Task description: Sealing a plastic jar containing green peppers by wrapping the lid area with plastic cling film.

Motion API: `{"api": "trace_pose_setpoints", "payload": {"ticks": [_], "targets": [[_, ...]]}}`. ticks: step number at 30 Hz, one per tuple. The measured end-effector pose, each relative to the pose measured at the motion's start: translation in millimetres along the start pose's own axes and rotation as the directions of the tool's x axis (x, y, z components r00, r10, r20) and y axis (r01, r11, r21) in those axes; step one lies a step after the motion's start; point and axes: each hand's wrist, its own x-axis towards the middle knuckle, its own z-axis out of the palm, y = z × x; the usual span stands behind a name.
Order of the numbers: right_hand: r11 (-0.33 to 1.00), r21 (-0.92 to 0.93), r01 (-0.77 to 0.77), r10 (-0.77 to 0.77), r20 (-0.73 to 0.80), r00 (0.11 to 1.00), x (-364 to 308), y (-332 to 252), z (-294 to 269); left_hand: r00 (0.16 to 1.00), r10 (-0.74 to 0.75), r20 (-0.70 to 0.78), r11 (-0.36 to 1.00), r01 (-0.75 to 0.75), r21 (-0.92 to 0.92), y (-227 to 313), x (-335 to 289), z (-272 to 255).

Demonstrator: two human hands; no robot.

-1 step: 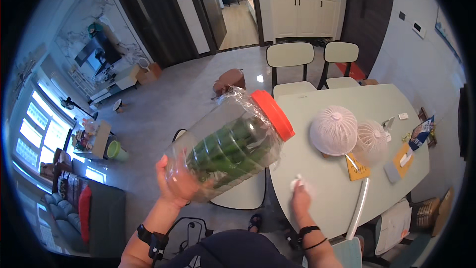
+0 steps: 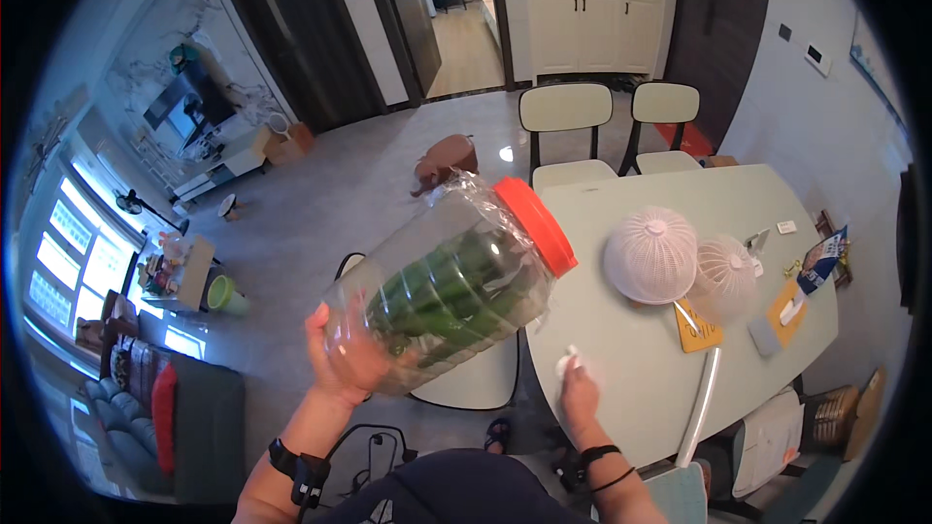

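My left hand (image 2: pixel 345 354) is wrapped round the base of a large clear plastic jar (image 2: pixel 359 315), held tilted in the air left of the table. Long green vegetables (image 2: pixel 447 286), perhaps cucumbers or peppers, fill much of it. Its red screw lid (image 2: pixel 537 226) points to the upper right, and crinkled cling film (image 2: pixel 471 196) sticks out from under the lid. Over the table's near left edge, my right hand (image 2: pixel 582 396) is closed on a crumpled white tissue (image 2: pixel 566 359). The fingers there are partly blurred.
The pale table (image 2: pixel 602 330) carries two pink mesh food covers (image 2: pixel 652 257), a yellow card (image 2: pixel 697 325), a long clear tube (image 2: pixel 701 408) and a tissue box (image 2: pixel 777 320). Chairs (image 2: pixel 566 112) stand round it. A brown stool (image 2: pixel 447 160) is on the floor beyond the jar.
My right hand, with the tissue, has shifted slightly left and nearer me. The left hand and jar have stayed almost still.
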Motion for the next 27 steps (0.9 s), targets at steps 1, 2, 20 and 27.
{"api": "trace_pose_setpoints", "payload": {"ticks": [1, 2, 20, 27], "targets": [[0.998, 0.001, 0.061, -0.061, -0.026, 0.998, -12.6, -10.0, -0.9, 1.0, 0.011, -0.005, 1.0, -0.011, -0.006, 0.8, 0.6, 0.2], [0.993, 0.046, 0.104, -0.102, -0.059, 0.993, -26.0, -9.3, -6.2, 1.0, 0.013, 0.027, 1.0, -0.012, -0.028, 0.1, 1.7, 0.0], [0.266, 0.945, -0.188, 0.757, -0.084, 0.648, -98.5, 58.9, -229.2, 0.962, -0.216, 0.166, 0.946, 0.163, 0.281, -60.5, 23.3, 53.3], [0.037, 0.977, -0.209, 0.583, 0.149, 0.799, -113.1, 68.4, -297.9, 0.911, -0.289, 0.295, 0.946, 0.223, 0.237, -112.3, 11.9, 97.4]]}}
